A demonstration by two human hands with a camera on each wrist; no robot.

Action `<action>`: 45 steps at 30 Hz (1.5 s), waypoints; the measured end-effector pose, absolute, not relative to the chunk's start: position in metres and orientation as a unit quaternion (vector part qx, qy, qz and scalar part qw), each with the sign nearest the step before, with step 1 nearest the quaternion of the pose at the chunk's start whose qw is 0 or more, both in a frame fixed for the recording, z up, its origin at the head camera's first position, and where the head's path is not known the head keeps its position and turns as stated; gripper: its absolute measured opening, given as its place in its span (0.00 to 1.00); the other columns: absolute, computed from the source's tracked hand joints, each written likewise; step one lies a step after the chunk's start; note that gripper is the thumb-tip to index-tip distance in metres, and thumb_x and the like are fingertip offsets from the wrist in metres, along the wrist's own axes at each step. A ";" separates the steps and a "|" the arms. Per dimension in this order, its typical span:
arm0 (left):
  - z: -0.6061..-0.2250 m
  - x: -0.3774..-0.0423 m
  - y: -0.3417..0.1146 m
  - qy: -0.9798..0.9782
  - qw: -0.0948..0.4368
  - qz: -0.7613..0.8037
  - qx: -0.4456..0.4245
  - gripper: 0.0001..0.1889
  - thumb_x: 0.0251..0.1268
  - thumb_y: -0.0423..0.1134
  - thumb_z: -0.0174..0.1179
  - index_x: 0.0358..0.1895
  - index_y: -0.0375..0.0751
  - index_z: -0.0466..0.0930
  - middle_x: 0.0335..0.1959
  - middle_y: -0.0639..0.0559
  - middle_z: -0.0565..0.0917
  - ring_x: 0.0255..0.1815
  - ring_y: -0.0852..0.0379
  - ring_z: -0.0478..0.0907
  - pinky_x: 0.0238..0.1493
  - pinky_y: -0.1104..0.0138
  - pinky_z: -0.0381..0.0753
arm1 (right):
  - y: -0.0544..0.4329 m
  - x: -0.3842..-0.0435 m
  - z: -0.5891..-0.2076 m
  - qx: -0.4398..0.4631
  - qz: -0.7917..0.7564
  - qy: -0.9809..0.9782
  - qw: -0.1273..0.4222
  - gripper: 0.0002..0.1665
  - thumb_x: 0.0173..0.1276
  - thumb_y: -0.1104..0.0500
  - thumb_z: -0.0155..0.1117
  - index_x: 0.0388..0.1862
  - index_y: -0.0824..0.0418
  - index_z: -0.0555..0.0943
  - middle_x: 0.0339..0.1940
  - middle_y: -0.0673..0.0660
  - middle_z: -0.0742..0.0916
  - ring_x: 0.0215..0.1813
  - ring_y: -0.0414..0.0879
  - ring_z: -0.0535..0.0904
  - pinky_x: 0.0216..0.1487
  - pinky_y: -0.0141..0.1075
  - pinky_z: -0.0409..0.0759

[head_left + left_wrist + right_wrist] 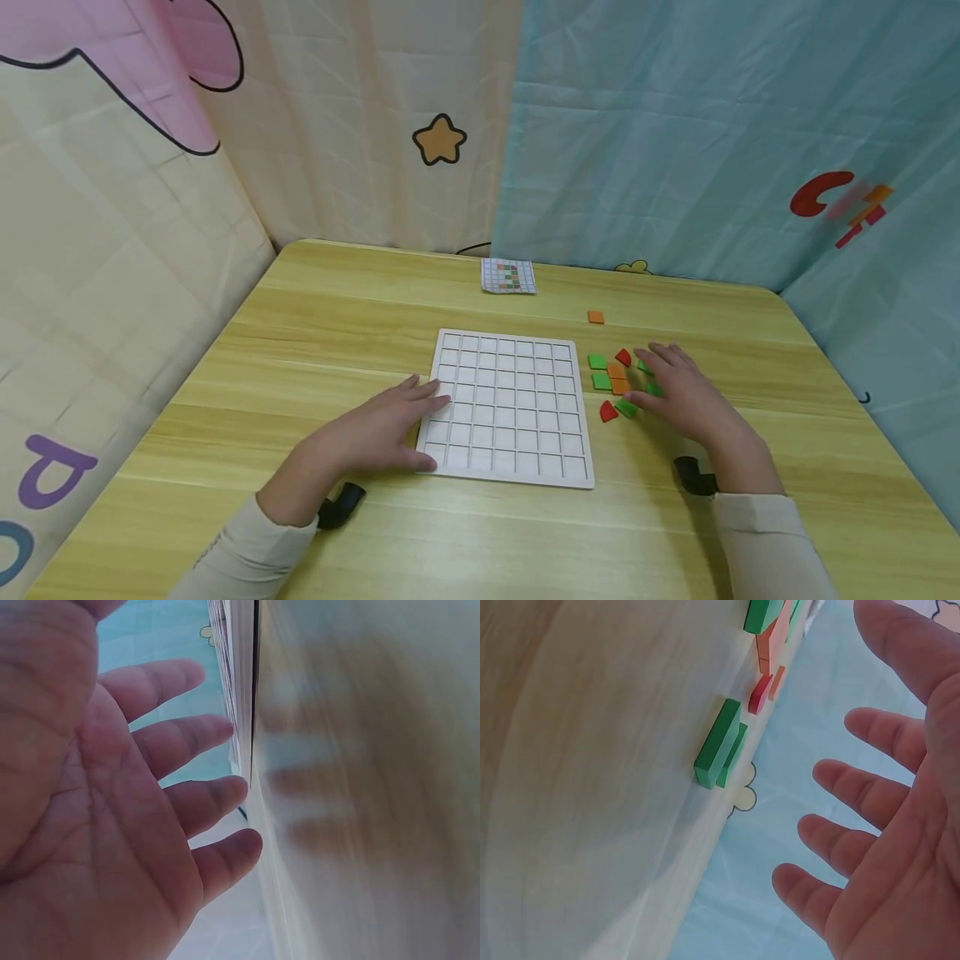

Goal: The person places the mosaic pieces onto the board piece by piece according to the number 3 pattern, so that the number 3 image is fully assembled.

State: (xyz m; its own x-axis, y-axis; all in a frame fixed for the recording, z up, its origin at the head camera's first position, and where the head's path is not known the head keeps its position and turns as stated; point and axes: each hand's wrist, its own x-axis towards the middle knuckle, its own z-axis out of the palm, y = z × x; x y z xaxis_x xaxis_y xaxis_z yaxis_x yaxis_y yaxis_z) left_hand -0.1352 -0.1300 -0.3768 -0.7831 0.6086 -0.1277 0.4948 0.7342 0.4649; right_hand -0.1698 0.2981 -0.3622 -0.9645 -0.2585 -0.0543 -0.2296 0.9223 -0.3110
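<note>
A white grid board (510, 479) lies flat on the wooden table. At its left edge is my left hand (378, 425), fingers spread and relaxed, fingertips overlapping the rim in the head view. My right hand (693, 400) hovers over the right side of a loose group of tiles, its fingers extended and holding nothing. In that group are green square tiles (597, 362), orange square tiles (616, 372) and red quarter-round tiles (608, 412). The right wrist view shows green tiles (718, 742) below the fingers. Some tiles are partly hidden behind the right hand.
A small card (508, 276) printed with a coloured grid pattern lies near the table's back edge. One orange tile (596, 317) sits apart, behind the group. Patterned curtains (360, 125) hang behind and beside the table (300, 300).
</note>
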 end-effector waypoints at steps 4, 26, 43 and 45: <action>-0.377 -0.135 -0.130 0.921 0.146 0.206 0.296 0.43 0.56 0.51 0.73 0.73 0.39 0.66 0.77 0.41 0.60 0.78 0.37 0.49 0.74 0.47 0.54 | 0.297 -0.169 -0.362 -0.136 -0.169 0.975 0.042 0.42 0.68 0.54 0.69 0.74 0.69 0.64 0.73 0.74 0.64 0.72 0.73 0.56 0.66 0.67 0.60; -0.377 -0.134 -0.129 0.918 0.161 0.218 0.290 0.34 0.58 0.48 0.72 0.68 0.43 0.75 0.77 0.47 0.62 0.78 0.41 0.50 0.73 0.49 0.56 | 0.292 -0.170 -0.361 -0.141 -0.212 0.966 0.040 0.33 0.69 0.57 0.67 0.70 0.65 0.71 0.67 0.69 0.73 0.67 0.69 0.67 0.64 0.65 0.65; -0.378 -0.134 -0.130 0.916 0.157 0.218 0.296 0.34 0.58 0.48 0.71 0.68 0.43 0.75 0.77 0.47 0.61 0.78 0.41 0.50 0.73 0.48 0.56 | 0.290 -0.173 -0.368 -0.141 -0.217 0.964 0.056 0.32 0.70 0.57 0.66 0.69 0.67 0.71 0.64 0.67 0.76 0.60 0.65 0.74 0.58 0.61 0.73; -0.378 -0.134 -0.130 0.916 0.156 0.217 0.299 0.34 0.58 0.48 0.71 0.68 0.43 0.75 0.77 0.46 0.61 0.78 0.41 0.50 0.73 0.48 0.56 | 0.290 -0.174 -0.369 -0.140 -0.216 0.964 0.060 0.31 0.70 0.58 0.67 0.68 0.68 0.72 0.62 0.67 0.78 0.57 0.63 0.76 0.56 0.59 0.75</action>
